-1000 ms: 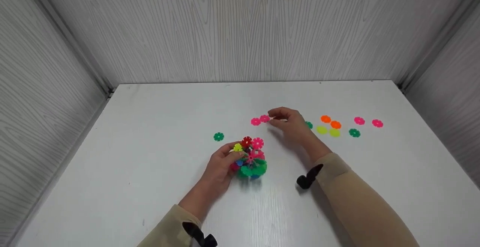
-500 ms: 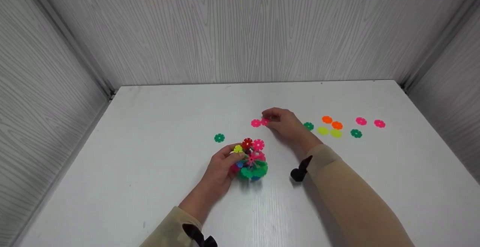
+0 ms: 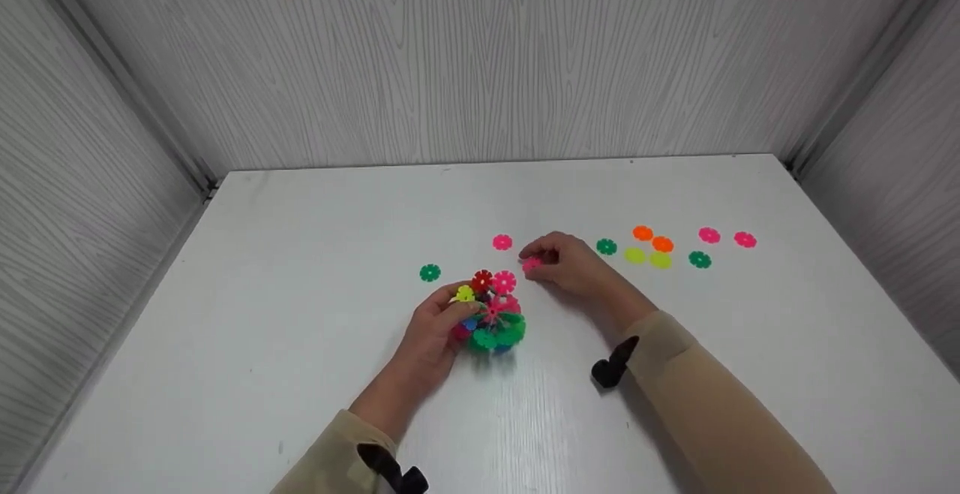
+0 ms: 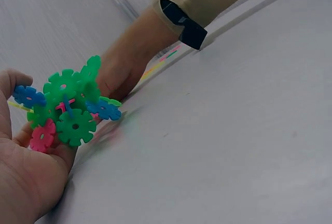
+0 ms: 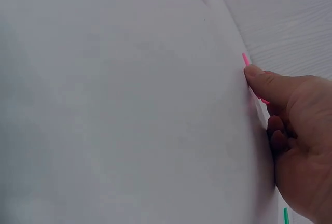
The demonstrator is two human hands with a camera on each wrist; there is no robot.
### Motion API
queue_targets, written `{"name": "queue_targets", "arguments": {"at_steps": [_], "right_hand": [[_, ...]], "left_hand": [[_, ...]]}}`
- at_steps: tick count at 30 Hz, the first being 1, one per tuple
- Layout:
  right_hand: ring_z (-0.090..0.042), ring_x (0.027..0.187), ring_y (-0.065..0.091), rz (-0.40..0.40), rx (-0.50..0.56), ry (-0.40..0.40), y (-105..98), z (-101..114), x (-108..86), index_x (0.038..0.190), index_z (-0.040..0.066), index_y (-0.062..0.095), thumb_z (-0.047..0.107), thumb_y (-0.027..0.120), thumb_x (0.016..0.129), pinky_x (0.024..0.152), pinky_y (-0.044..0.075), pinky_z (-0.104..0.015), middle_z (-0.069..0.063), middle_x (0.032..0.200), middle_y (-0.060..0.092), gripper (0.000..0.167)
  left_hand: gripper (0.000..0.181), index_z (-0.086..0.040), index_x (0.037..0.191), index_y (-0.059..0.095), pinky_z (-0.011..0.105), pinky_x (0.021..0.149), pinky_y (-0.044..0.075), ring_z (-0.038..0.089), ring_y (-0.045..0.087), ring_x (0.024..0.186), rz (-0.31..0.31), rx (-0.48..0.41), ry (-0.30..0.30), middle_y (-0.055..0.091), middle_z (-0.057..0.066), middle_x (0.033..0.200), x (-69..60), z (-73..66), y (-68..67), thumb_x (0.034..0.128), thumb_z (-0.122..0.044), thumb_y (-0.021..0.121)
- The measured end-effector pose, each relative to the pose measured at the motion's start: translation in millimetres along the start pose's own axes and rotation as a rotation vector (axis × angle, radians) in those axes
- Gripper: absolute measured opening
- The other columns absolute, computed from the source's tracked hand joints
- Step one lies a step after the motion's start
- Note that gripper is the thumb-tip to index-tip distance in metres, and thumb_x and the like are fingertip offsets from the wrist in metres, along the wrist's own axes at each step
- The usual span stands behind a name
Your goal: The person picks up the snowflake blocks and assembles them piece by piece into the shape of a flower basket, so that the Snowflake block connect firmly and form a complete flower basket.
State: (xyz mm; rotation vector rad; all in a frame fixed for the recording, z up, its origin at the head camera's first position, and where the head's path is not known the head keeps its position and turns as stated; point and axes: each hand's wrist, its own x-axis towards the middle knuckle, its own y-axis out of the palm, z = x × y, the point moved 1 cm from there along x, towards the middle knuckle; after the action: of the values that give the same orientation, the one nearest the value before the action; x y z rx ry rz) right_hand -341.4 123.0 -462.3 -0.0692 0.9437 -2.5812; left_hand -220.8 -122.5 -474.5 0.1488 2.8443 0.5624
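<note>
My left hand (image 3: 433,332) grips a ball-like cluster of interlocking flower discs (image 3: 510,329), with green, pink, red, yellow and blue pieces. The left wrist view shows the cluster's green side (image 4: 76,127) clearly, with the fingers and thumb around its near edge. To the right of the cluster, my right hand (image 3: 571,267) pinches a single pink flower disc (image 3: 532,263) between thumb and fingers. In the right wrist view the thumb (image 5: 275,85) covers part of that disc. Another pink disc (image 3: 502,242) lies flat on the table just beyond the hands.
A green disc (image 3: 430,272) lies left of the cluster. On the right are another green disc (image 3: 607,246), orange discs (image 3: 643,233), yellow discs (image 3: 635,255), pink discs (image 3: 709,235) and a further green disc (image 3: 700,259). Wood-grain panels (image 3: 450,58) enclose the white table.
My right hand has taken hold of one of the two neighbouring pink discs and drawn it toward me, away from the other. The left hand still holds the cluster in about the same place.
</note>
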Motion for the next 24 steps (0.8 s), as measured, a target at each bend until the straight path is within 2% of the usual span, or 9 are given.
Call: {"name": "queue_targets", "arguments": {"at_steps": [7,12,15,19,24], "right_hand": [[-0.024,0.112,0.059,-0.015,0.069,-0.031,5,-1,-18.1,0.119,0.025,0.075,0.026,0.082,0.096,0.096,0.056,-0.035,0.001,0.114,0.067,0.024],[-0.026,0.101,0.066,-0.039,0.260,-0.018,8,-1,-35.8,0.124,0.019,0.075,0.027,0.080,0.097,0.086,0.060,-0.032,-0.005,0.108,0.071,0.029],[-0.029,0.094,0.071,-0.014,0.347,-0.087,10,5,-46.2,0.132,0.013,0.072,0.025,0.078,0.099,0.085,0.061,-0.031,-0.013,0.107,0.073,0.035],[-0.027,0.090,0.074,0.018,0.381,-0.213,13,16,-53.5,0.135,0.004,0.069,0.022,0.076,0.100,0.086,0.062,-0.031,-0.019,0.106,0.074,0.040],[-0.024,0.083,0.075,0.011,0.414,-0.228,20,21,-56.2,0.130,0.004,0.072,0.015,0.077,0.100,0.082,0.063,-0.031,-0.018,0.101,0.076,0.033]], "left_hand": [[0.060,-0.007,0.147,0.053,0.035,0.110,0.051,0.029,0.045,0.146,-0.016,-0.022,-0.008,0.049,0.011,0.156,1.0,-1.8,-1.2,0.0943,-0.012,0.080],[0.058,-0.007,0.146,0.053,0.035,0.110,0.051,0.029,0.045,0.146,-0.020,-0.026,-0.002,0.048,0.011,0.155,1.2,-2.0,-0.8,0.0941,-0.010,0.079],[0.058,-0.006,0.146,0.053,0.035,0.110,0.050,0.029,0.044,0.146,-0.024,-0.034,0.002,0.048,0.011,0.156,1.4,-2.4,-0.8,0.0942,-0.010,0.079],[0.058,-0.007,0.145,0.053,0.035,0.110,0.050,0.029,0.042,0.147,-0.053,-0.039,0.008,0.047,0.011,0.156,1.4,-3.3,-0.7,0.0934,-0.009,0.079],[0.059,-0.007,0.146,0.053,0.035,0.110,0.050,0.028,0.042,0.147,-0.072,-0.043,0.022,0.046,0.010,0.157,1.3,-3.5,1.1,0.0930,-0.009,0.079]]}}
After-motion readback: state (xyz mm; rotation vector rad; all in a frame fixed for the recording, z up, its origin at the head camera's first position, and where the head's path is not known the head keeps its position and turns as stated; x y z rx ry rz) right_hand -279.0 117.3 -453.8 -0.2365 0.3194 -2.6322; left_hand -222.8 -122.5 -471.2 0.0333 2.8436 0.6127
